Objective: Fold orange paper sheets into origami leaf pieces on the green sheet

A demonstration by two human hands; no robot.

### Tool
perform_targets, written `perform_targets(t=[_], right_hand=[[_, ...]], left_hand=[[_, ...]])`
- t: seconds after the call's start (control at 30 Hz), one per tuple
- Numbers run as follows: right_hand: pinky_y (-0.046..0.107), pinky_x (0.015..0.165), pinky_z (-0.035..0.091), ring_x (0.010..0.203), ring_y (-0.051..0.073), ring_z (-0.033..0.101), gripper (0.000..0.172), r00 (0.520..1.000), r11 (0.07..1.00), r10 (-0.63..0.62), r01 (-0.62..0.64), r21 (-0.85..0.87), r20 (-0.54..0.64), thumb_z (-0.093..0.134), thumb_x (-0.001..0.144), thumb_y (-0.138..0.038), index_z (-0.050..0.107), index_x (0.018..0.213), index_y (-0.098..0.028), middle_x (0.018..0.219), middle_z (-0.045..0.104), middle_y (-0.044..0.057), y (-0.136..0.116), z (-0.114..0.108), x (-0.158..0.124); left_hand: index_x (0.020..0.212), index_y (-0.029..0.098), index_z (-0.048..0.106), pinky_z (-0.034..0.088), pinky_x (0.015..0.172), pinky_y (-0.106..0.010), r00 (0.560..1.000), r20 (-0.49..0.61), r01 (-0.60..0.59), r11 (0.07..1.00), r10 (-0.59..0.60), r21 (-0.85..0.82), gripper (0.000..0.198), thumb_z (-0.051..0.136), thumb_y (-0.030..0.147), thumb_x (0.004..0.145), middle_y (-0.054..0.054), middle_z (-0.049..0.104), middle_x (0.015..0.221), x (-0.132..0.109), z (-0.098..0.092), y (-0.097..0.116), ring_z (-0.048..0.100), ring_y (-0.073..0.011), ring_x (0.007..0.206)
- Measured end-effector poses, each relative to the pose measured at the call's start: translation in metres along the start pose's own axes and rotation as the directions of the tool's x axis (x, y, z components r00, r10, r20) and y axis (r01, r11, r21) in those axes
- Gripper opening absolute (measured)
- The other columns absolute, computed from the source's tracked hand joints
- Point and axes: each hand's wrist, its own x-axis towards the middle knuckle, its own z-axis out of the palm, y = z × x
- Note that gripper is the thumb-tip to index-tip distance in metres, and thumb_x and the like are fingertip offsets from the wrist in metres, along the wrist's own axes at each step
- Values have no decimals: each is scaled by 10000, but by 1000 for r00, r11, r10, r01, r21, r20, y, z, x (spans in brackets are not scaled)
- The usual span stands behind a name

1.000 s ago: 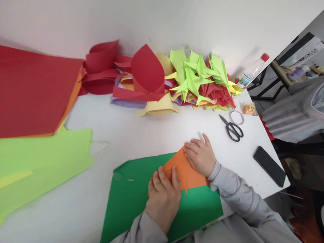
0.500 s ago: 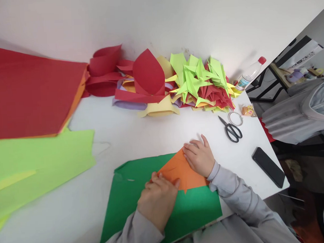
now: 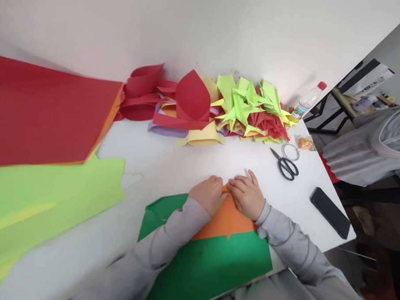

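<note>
in the head view, pinches the upper tip of the orange paper (image 3: 219, 222) between the narrowed fingers of the left hand (image 3: 207, 196) and the right hand (image 3: 246, 194), held close together. has that paper laid flat over a green sheet (image 3: 211, 264) at the near side of the white tabletop (image 3: 154, 165), with a small point jutting from its lower edge. to the right, includes black-handled scissors (image 3: 280, 159) near a ring-shaped roll (image 3: 291, 159), a wrapped packet (image 3: 305, 142) and a black slab (image 3: 330, 213). along the wall (image 3: 181, 27), includes curved red shapes (image 3: 193, 99), pointed light green folds (image 3: 241, 108) and a red-capped bottle (image 3: 307, 102). to the left, includes large red paper (image 3: 52, 116) overlapping light green sheets (image 3: 72, 186).
</note>
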Motion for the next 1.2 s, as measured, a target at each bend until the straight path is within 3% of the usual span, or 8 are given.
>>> perform_targets(t=[0.2, 0.27, 0.37, 0.47, 0.57, 0.8, 0.97, 1.2], right_hand=[[492, 1119, 193, 1059, 196, 561, 203, 997, 984, 60, -51, 169, -47, 496, 908, -201, 639, 1051, -210, 1028, 699, 45, 3, 1, 0], [452, 1076, 295, 1029, 183, 579, 205, 991, 947, 127, -106, 302, -50, 486, 920, -237, 626, 1066, -206, 1009, 691, 61, 4, -2, 2], [320, 827, 485, 884, 162, 606, 260, 945, 770, 326, -247, 588, -30, 509, 902, -324, 587, 1107, -184, 1033, 643, 94, 6, -6, 9], [246, 603, 457, 651, 124, 545, 258, 875, 488, 461, -390, 781, 149, 546, 859, -405, 613, 953, -174, 846, 621, 45, 9, -10, 16], [225, 518, 373, 532, 102, 438, 310, 854, 370, 436, -458, 808, 284, 555, 832, -461, 581, 715, -175, 593, 512, -24, 12, -10, 22], [227, 509, 303, 521, 93, 351, 381, 870, 330, 386, -442, 834, 308, 587, 772, -535, 508, 642, -186, 555, 434, -45, 18, -4, 37], [221, 494, 277, 515, 82, 336, 445, 884, 291, 286, -447, 846, 369, 575, 761, -593, 492, 616, -181, 554, 416, -51, 19, -6, 45], [218, 455, 207, 477, 67, 271, 462, 858, 181, 209, -505, 844, 469, 583, 751, -609, 492, 609, -179, 506, 339, -74, 19, -3, 42]], left_hand=[[690, 193, 500, 415, 632, -296, 999, 46, 2, 981, 7, -194, 112, 569, 240, 764, -28, 599, 726, 9, 0, -10, 599, -205, 723], [632, 203, 450, 387, 605, -278, 998, 63, -8, 957, 27, -291, 161, 584, 219, 719, 12, 542, 640, 13, -2, -13, 556, -178, 660], [589, 205, 404, 346, 541, -244, 989, 105, -43, 878, 105, -477, 232, 619, 248, 662, 63, 445, 542, 19, -5, -19, 459, -127, 552], [588, 206, 387, 314, 480, -213, 968, 134, -70, 742, 211, -666, 298, 646, 348, 627, 96, 377, 489, 23, -3, -26, 370, -86, 480], [596, 202, 392, 306, 461, -204, 954, 114, -79, 600, 277, -796, 354, 664, 428, 586, 97, 376, 496, 24, 1, -30, 355, -75, 475], [719, 156, 548, 371, 541, -234, 961, 26, -84, 380, 275, -921, 369, 550, 525, 735, 29, 503, 637, 25, 2, -29, 448, -110, 586], [672, 151, 538, 311, 529, -228, 968, 16, -71, 337, 249, -939, 305, 561, 451, 724, 59, 411, 571, 25, 4, -31, 375, -95, 548], [596, 170, 464, 273, 502, -220, 960, 15, -91, 359, 280, -929, 302, 554, 423, 733, 63, 370, 569, 24, 4, -31, 334, -94, 553]])
